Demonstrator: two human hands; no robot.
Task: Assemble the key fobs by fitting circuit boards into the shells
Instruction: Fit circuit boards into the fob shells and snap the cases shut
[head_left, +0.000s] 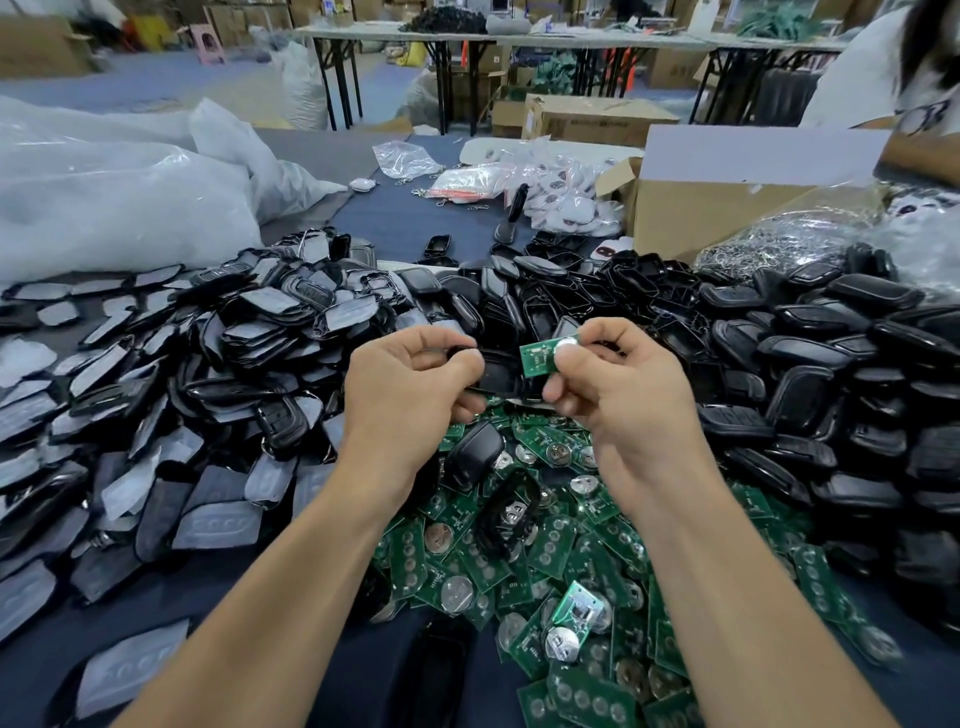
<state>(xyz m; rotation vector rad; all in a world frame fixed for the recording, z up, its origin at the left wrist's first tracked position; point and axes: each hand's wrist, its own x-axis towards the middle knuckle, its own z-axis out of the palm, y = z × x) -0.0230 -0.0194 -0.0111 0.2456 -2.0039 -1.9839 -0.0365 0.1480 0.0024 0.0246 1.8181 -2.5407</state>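
My right hand (618, 384) pinches a green circuit board (540, 356) with a round silver battery at its upper end. My left hand (410, 384) grips a black key fob shell (496, 371), held just left of and below the board. Both hands hover over a heap of green circuit boards (561, 561) in the middle of the table. A pile of black shells (810, 364) lies to the right and behind. Shells with grey button pads (218, 364) are heaped on the left.
A cardboard box (727, 202) stands at the back right beside a bag of metal key rings (789, 239). Large clear plastic bags (119, 197) fill the back left. Small bags of white fobs (561, 197) lie behind. A person in white (878, 67) sits at the far right.
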